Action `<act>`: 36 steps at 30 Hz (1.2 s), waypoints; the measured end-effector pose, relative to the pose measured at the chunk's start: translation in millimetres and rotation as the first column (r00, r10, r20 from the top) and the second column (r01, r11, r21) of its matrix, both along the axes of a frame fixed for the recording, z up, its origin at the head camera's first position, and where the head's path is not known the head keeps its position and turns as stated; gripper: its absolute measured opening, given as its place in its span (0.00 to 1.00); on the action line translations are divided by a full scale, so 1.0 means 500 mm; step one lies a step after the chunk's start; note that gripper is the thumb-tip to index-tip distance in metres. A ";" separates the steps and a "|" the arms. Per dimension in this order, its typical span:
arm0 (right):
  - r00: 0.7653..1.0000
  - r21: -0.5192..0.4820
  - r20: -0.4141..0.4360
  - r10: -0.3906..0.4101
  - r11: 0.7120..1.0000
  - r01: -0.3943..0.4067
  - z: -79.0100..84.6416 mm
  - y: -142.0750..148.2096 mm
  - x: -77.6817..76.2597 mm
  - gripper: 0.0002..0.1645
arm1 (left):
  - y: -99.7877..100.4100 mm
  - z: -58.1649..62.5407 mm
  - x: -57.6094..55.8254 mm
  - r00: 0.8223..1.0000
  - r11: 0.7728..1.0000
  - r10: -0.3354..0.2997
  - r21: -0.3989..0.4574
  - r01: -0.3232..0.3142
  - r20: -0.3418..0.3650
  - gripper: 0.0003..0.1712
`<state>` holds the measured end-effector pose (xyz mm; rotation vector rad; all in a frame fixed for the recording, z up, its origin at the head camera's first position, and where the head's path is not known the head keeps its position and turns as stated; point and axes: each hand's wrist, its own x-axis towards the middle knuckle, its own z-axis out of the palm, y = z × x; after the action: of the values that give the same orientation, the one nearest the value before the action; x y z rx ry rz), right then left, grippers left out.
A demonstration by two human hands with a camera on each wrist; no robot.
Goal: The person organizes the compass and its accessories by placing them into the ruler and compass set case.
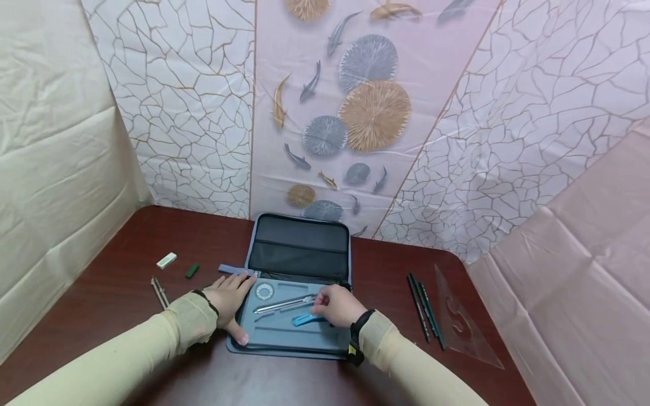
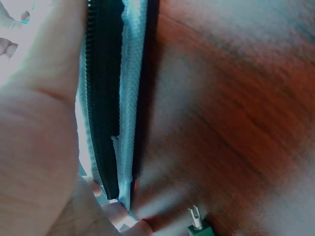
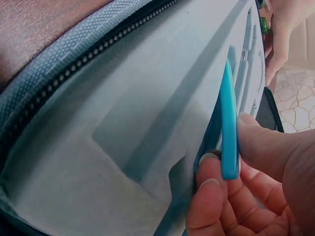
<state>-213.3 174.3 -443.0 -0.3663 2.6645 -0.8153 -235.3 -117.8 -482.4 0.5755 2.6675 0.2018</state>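
Note:
A zippered pencil-and-compass case (image 1: 299, 347) lies unfolded, its lid (image 1: 299, 248) leaning back and its grey-blue moulded tray (image 1: 284, 332) facing up. My left hand (image 1: 228, 299) rests flat on the case's left edge, fingers spread, thumb near the front corner. Over the tray's right half, my right hand (image 1: 339, 306) pinches a slim blue plastic tool (image 3: 230, 123) between thumb and fingertips. Its exact kind I cannot tell. In the right wrist view it is tilted up beside a recess. A silver drawing compass (image 1: 279, 305) and a round white disc (image 1: 264, 291) sit in the tray.
Left of the case lie a white eraser (image 1: 166, 260), a small green box (image 1: 192, 270) and a metal divider-like tool (image 1: 159, 292). To the right are several dark green pencils (image 1: 425, 307) and a clear set square (image 1: 464, 327). Patterned cloth (image 1: 203, 113) hangs behind the table.

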 end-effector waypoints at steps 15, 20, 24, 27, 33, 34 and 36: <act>1.000 -0.035 0.026 -0.011 0.999 0.012 -0.003 -0.005 0.001 0.17 | -0.003 0.034 0.026 0.999 1.000 -0.028 -0.014 0.028 0.028 0.87; 0.999 -0.007 -0.029 -0.029 1.000 0.029 0.000 -0.003 0.001 0.16 | 0.005 0.032 0.020 0.999 0.996 -0.038 -0.077 0.037 -0.013 0.86; 0.995 0.027 -0.085 -0.051 0.998 0.053 -0.006 -0.008 0.008 0.18 | 0.009 0.036 0.020 0.999 0.995 -0.048 -0.086 0.048 -0.003 0.86; 0.992 0.060 -0.101 -0.071 0.995 0.077 -0.002 -0.021 0.013 0.21 | 0.004 0.023 0.015 0.999 0.995 -0.044 -0.087 0.044 0.001 0.89; 0.988 0.171 -0.137 -0.071 0.981 0.094 0.005 -0.043 0.013 0.24 | 0.004 0.028 0.015 0.999 0.996 -0.037 -0.083 0.037 0.001 0.89; 0.987 0.185 -0.144 -0.065 0.978 0.092 0.003 -0.045 0.013 0.24 | 0.005 0.033 0.018 0.999 0.996 -0.037 -0.078 0.038 0.007 0.88; 0.987 0.223 -0.155 -0.036 0.972 0.071 -0.003 -0.048 0.014 0.26 | 0.005 0.040 0.026 0.999 0.995 -0.040 -0.087 0.041 0.017 0.87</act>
<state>-206.4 150.5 -444.7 -0.3091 2.8812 -0.5052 -222.6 -115.2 -462.1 0.5971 2.6323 0.0776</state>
